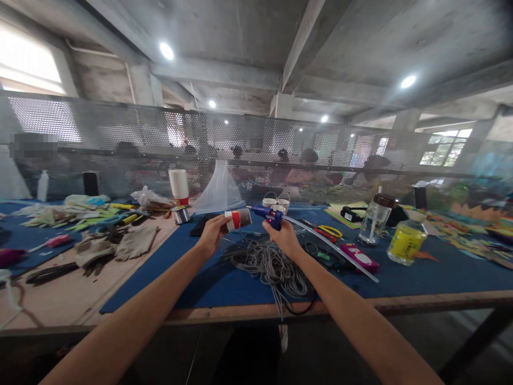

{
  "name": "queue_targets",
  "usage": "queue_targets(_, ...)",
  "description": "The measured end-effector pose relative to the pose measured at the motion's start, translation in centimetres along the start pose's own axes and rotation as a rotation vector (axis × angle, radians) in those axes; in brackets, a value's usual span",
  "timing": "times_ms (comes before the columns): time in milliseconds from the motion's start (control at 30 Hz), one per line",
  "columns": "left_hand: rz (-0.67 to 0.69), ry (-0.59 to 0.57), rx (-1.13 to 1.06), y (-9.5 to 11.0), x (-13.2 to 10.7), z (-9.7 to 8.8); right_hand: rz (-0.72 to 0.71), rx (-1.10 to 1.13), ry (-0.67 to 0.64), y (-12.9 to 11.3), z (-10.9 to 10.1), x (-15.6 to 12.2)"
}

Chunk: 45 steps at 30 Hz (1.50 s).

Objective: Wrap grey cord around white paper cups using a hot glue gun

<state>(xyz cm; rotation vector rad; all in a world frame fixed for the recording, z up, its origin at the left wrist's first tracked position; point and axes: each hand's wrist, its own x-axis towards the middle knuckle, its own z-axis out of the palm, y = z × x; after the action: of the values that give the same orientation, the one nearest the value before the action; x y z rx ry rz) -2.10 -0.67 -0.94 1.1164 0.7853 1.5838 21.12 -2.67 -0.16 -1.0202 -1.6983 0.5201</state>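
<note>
My left hand (213,233) is closed around a paper cup (235,220) with a red and white side, tipped sideways. Its end facing right looks covered in grey cord. In my right hand (282,235) is a blue hot glue gun (269,212), its nozzle pointing left close to the cup's covered end. A long translucent glue stick (332,248) sticks out of the back of the gun. Below both hands lies a tangled heap of grey cord (276,267), with strands hanging over the table's front edge. White cups with cord handles (276,203) stand just behind the gun.
Work gloves (136,243) and craft scraps lie on the left. A stack of paper cups (178,186) stands behind. On the right are pliers (320,231), a magenta box (359,258), a glass bottle (374,219) and a yellow-labelled bottle (407,239). A perforated metal screen (256,128) runs behind the table.
</note>
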Motion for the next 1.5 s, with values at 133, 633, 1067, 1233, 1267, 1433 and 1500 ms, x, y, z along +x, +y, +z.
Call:
queue_targets(133, -0.025, 0.010, -0.007, 0.3, -0.1, 0.2, -0.101, -0.127, -0.005, 0.2, 0.3, -0.3)
queue_targets(633, 0.046, -0.070, 0.076, 0.1, -0.2, 0.2, -0.233, -0.439, -0.012, 1.2, 0.6, -0.5)
queue_targets(1067, 0.061, -0.082, 0.107, 0.2, -0.5, 0.3, -0.182, -0.494, -0.029, 1.0, 0.5, -0.7)
queue_targets(1233, 0.060, -0.077, 0.111, 0.2, -0.3, 0.2, -0.181, -0.493, -0.027, 1.0, 0.5, -0.7)
queue_targets(1267, 0.059, -0.079, 0.110, 0.2, -0.3, 0.2, -0.185, -0.491, -0.025, 1.1, 0.6, -0.7)
queue_targets(1433, 0.061, -0.089, 0.098, 0.2, -0.4, 0.3, -0.192, -0.518, -0.019, 1.4, 0.7, -0.6)
queue_targets(1500, 0.058, -0.087, 0.096, 0.3, -0.4, 0.3, -0.189, -0.524, -0.020, 1.3, 0.6, -0.6)
